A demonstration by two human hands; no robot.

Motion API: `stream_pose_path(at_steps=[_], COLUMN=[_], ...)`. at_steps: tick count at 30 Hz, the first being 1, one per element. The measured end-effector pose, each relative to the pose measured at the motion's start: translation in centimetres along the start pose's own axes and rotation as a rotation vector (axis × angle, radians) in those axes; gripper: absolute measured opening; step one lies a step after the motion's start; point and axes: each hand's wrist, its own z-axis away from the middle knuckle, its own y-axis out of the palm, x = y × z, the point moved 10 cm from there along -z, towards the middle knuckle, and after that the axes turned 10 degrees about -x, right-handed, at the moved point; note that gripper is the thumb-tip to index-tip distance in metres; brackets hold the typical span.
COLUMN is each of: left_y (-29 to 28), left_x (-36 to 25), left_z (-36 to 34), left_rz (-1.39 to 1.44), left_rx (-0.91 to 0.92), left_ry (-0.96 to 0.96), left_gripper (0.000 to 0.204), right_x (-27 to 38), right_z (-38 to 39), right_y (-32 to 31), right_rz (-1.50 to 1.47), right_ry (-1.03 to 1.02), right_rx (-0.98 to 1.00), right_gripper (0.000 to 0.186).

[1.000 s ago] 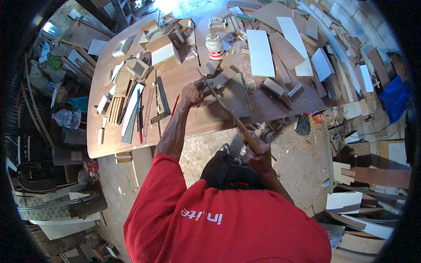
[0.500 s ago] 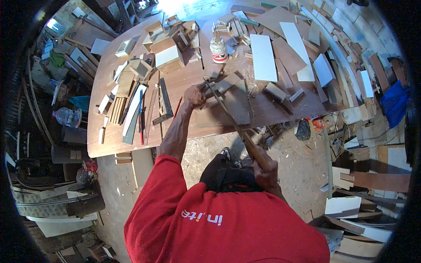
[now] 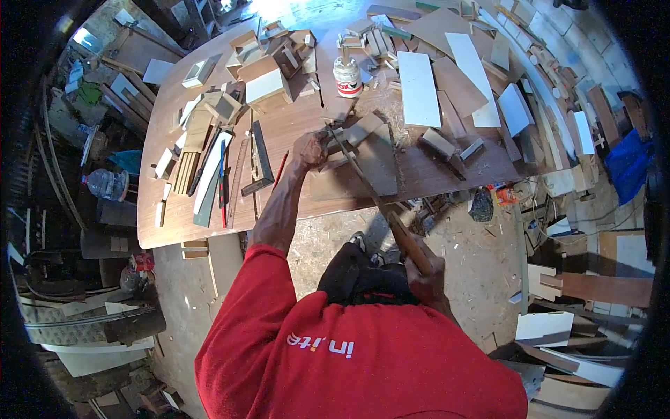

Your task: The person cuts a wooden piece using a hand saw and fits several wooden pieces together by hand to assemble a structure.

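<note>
My left hand [image 3: 309,150] is closed on a small wood piece [image 3: 333,145] resting on a brown board [image 3: 373,171] at the table's front. My right hand [image 3: 426,269] grips the wooden handle [image 3: 412,251] of a long, thin saw [image 3: 366,185], whose blade slants up across that piece, beside my left fingers. A short block [image 3: 363,130] lies just right of the blade. Left of my left arm are a red pencil [image 3: 280,167] and a dark try square [image 3: 259,181]. A white glue jar [image 3: 347,80] stands farther back.
The wooden table [image 3: 157,209] carries box pieces [image 3: 267,87], white panels [image 3: 419,87], strips and offcuts. Stacked boards [image 3: 579,279] and a blue plastic sheet [image 3: 628,164] are at the right, a water bottle [image 3: 105,185] at the left, a floor [image 3: 464,279] with scraps below.
My right hand and the saw have drawn down and to the right, toward my body, mostly between the first two frames. My left hand stays on the wood piece.
</note>
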Motion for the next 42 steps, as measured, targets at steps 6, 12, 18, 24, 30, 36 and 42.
stream_pose_path(at_steps=[6, 12, 18, 24, 30, 36, 42], left_y=[0.7, -1.0, -0.7, 0.2, 0.8, -0.6, -0.3], left_x=[3.2, -0.1, 0.5, 0.6, 1.8, 0.9, -0.5], left_z=[0.6, 0.7, 0.5, 0.7, 1.0, 1.2, 0.5], left_rz=[-0.112, -0.029, -0.011, -0.102, -0.095, -0.071, -0.046], left_rx=[-0.021, -0.012, -0.011, -0.009, -0.017, -0.011, -0.034], left_ry=[-0.011, -0.033, -0.068, -0.029, -0.04, -0.073, 0.021], left_gripper=[0.038, 0.029, 0.029, 0.031, 0.034, 0.039, 0.039], right_x=[1.8, 0.9, -0.3, 0.7, 0.2, 0.4, -0.6], right_z=[-4.3, -1.2, -3.8, -0.6, -3.8, 1.5, -5.0], right_y=[3.5, 0.8, 3.8, 0.3, 3.8, -0.9, 4.8], right_rz=[-0.067, -0.05, 0.099, -0.033, 0.124, -0.032, 0.023], right_ry=[-0.112, 0.011, 0.093, -0.004, 0.047, 0.052, 0.032], right_rx=[-0.002, 0.036, 0.152, 0.003, 0.143, 0.035, 0.074], right_gripper=[0.035, 0.045, 0.048, 0.041, 0.039, 0.048, 0.049])
